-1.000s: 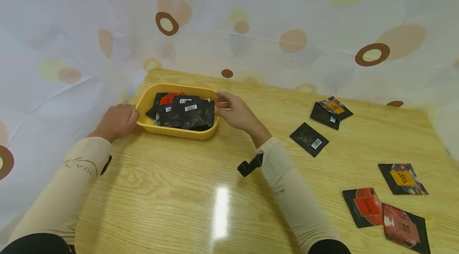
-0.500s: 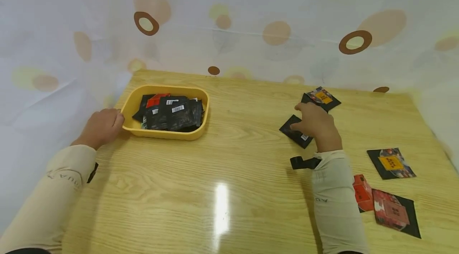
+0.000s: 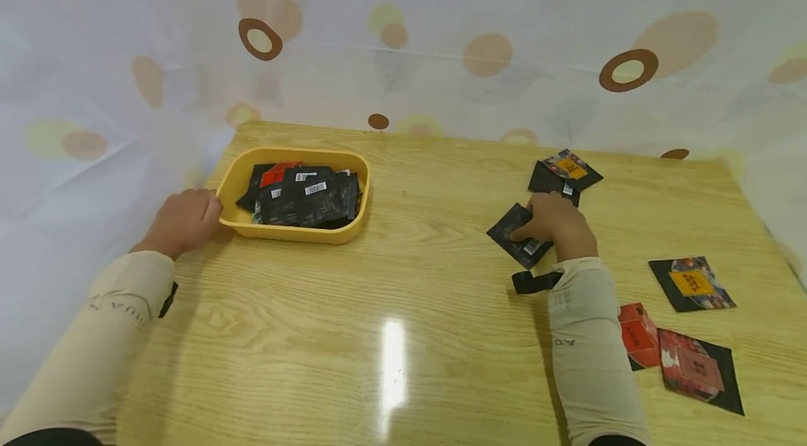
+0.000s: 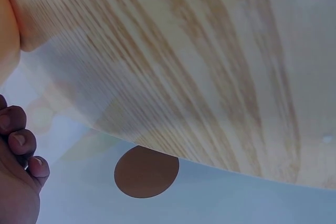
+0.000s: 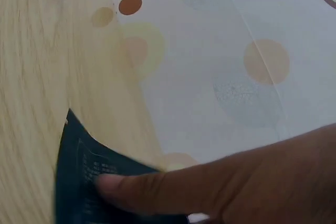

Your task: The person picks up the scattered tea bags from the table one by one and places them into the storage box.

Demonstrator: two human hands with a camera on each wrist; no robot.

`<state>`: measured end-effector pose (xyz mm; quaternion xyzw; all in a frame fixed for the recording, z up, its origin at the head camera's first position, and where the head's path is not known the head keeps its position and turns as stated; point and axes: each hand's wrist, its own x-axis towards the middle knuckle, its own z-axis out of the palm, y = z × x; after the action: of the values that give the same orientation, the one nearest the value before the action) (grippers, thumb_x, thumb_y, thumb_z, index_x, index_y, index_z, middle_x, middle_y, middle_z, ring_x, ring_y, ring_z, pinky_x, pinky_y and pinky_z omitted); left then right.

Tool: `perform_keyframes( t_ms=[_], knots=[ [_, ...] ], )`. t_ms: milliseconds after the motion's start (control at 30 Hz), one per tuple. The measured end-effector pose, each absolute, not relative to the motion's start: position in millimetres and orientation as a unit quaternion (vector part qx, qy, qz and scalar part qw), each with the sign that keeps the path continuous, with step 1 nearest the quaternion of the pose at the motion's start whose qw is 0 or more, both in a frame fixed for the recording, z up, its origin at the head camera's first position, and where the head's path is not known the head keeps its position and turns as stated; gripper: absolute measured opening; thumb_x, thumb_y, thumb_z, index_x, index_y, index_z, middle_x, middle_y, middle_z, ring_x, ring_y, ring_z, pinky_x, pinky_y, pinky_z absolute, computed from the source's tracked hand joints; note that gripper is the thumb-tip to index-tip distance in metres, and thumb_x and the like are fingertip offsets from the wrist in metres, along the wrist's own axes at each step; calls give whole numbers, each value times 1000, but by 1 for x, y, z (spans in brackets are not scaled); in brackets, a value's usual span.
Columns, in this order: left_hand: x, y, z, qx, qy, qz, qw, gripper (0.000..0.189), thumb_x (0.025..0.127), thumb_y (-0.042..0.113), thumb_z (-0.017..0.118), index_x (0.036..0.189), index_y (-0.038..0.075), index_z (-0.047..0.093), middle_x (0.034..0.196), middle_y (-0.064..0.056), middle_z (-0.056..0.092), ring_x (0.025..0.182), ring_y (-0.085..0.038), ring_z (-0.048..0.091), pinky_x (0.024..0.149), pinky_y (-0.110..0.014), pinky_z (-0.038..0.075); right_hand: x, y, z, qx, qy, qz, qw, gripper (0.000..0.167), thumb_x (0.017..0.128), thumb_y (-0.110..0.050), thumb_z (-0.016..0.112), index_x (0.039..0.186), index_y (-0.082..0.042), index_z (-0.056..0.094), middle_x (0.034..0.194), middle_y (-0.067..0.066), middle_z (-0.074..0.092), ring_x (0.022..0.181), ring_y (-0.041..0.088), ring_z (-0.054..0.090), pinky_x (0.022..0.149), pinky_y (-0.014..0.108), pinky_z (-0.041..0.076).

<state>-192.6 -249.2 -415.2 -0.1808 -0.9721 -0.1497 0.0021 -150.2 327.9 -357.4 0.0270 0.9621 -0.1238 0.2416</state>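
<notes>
Right now you are picking up a black sachet (image 3: 518, 236) from the wooden table (image 3: 391, 292): your right hand (image 3: 555, 222) is lying over its near edge with the fingers curling down onto it, and the right wrist view is showing one fingertip (image 5: 113, 187) pressing flat on the dark foil, so you are pinning or pinching it more than lifting it; the packet is looking slightly tilted, though whether a corner is off the wood is hard to tell. Your left hand (image 3: 183, 222) is resting against the left end of the yellow tray (image 3: 233, 183), its fingers loosely curled against the rim and steadying it; whether they are actually clasping the rim is not showing. The tray, well apart from the sachet on the far left of the table, is already holding a heap of black sachets (image 3: 302, 197). By my reading the next move is calling for a firm pinch under the thin foil edge, since a flat packet on a glossy top is likely to slide rather than rise. Around you, more packets are lying loose: a pair just beyond your right hand (image 3: 564, 173), one with an orange label (image 3: 690, 283) to the right, and red-printed ones (image 3: 690, 369) near your right sleeve. A pale curtain with brown and tan ovals (image 3: 403, 33) is hanging close behind and beside the table.
</notes>
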Motion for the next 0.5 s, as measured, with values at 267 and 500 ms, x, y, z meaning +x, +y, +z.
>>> perform_keyframes(
  t_ms=[267,500],
  knots=[
    [-201,-241,-414,-184,-972,-145,-9,41,100,19,22,63,13,40,60,-3,38,53,-18,33,54,-31,28,-147,297,-343,-67,921,-348,162,33,103,-18,51,122,8,58,92,20,62,67,13,54,66,33,48],
    [-206,-221,-414,-212,-964,-159,-16,42,101,19,23,63,13,40,59,-3,37,51,-16,29,53,-30,27,-153,232,-335,-13,828,-551,106,46,102,-8,48,146,4,43,132,27,61,92,11,70,74,23,58]
  ],
)
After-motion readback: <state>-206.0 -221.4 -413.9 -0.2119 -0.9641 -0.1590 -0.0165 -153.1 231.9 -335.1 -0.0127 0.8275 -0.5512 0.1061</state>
